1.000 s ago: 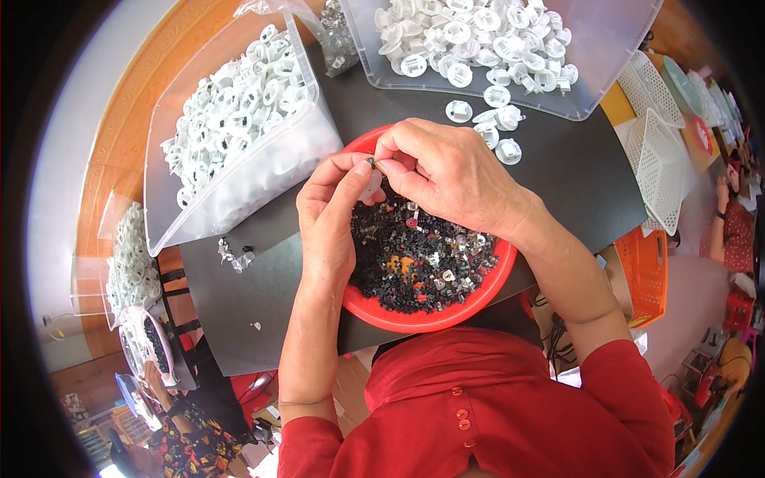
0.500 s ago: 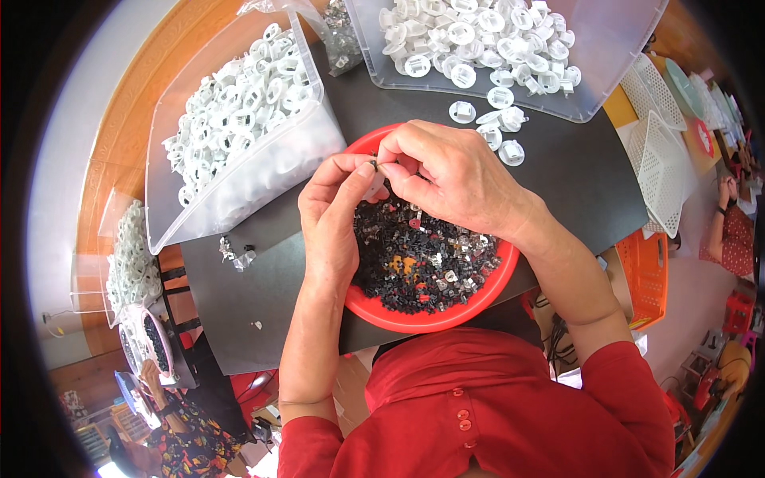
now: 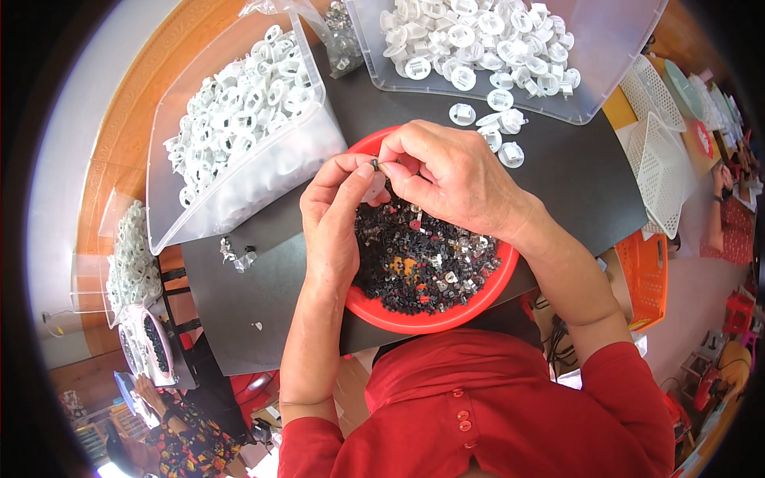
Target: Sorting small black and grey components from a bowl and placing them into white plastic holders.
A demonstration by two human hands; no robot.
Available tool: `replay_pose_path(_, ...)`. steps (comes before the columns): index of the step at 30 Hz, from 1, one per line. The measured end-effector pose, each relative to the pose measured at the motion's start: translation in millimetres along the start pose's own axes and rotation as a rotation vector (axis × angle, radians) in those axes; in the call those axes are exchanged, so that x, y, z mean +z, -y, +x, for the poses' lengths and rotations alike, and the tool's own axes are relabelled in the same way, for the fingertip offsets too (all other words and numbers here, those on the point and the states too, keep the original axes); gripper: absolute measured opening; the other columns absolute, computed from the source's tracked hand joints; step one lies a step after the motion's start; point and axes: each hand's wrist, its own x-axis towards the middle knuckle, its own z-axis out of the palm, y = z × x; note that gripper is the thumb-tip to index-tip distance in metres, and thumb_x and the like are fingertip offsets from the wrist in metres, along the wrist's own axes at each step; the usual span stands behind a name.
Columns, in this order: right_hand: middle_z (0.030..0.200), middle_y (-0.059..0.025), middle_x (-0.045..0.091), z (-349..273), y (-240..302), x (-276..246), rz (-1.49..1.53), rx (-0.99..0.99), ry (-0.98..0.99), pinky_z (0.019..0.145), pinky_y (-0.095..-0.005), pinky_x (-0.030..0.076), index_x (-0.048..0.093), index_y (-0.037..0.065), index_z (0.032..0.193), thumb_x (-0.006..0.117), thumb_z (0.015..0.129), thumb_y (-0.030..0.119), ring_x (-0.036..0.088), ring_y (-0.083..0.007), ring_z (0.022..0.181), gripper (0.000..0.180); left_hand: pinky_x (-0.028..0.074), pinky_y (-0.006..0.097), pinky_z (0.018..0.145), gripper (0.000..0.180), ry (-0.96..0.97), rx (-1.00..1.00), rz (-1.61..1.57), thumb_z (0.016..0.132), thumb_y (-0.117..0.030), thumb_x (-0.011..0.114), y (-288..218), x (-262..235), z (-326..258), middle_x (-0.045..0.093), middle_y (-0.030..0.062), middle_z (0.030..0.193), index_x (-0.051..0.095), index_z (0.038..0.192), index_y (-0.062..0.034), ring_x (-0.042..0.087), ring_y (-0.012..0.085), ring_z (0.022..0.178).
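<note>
Over the red basin (image 3: 408, 323), my left hand (image 3: 333, 215) pinches a round white plastic piece (image 3: 374, 189) between thumb and fingers. My right hand (image 3: 454, 171) meets it from the other side, thumb and forefinger pressed together at a tiny black part (image 3: 374, 164) on the disc's upper edge. Fingers cover most of both pieces, so how they fit together is hidden. Below my hands the basin holds a heap of small black parts (image 3: 390, 271), mixed with silvery metal bits (image 3: 450, 276) and a few red and orange ones.
See-through bins of white pieces stand at the left (image 3: 239, 119) and far side (image 3: 478, 36). Several loose white discs (image 3: 511, 154) lie beside the far bin. Small metal bits (image 3: 239, 255) rest left on the dark table (image 3: 255, 307). Other people work at both sides.
My hands stay nearly in place, with the white disc turned slightly so more of its face shows. At the lower left, another person's hand and head have shifted a little.
</note>
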Motion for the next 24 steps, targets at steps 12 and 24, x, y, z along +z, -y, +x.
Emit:
replay_pose_path(12, 0.075, -0.008, 0.06, 0.2, 0.2, -0.9, -0.008, 0.006, -0.009, 0.058, -0.0375, 0.048, 0.055, 0.005, 0.083, 0.063, 0.081, 0.008, 0.062, -0.0274, 0.066, 0.009, 0.043, 0.024, 0.069, 0.014, 0.005, 0.0, 0.038, 0.091, -0.018, 0.061, 1.7, -2.4, 0.9, 0.063, 0.0016, 0.078, 0.064, 0.09, -0.0037, 0.056, 0.0097, 0.071)
replay_pose_path(24, 0.078, -0.0099, 0.064, 1.9, -0.3, -3.6, -0.064, 0.02, -0.042, 0.06, -0.039, 0.049, 0.06, 0.004, 0.088, 0.065, 0.082, 0.009, 0.063, -0.0302, 0.069, 0.009, 0.043, 0.024, 0.068, 0.015, -0.046, 0.0, 0.036, 0.091, -0.019, 0.062, 0.8, -1.2, 1.5, 0.062, 0.0011, 0.078, 0.064, 0.091, -0.0042, 0.057, 0.0095, 0.07)
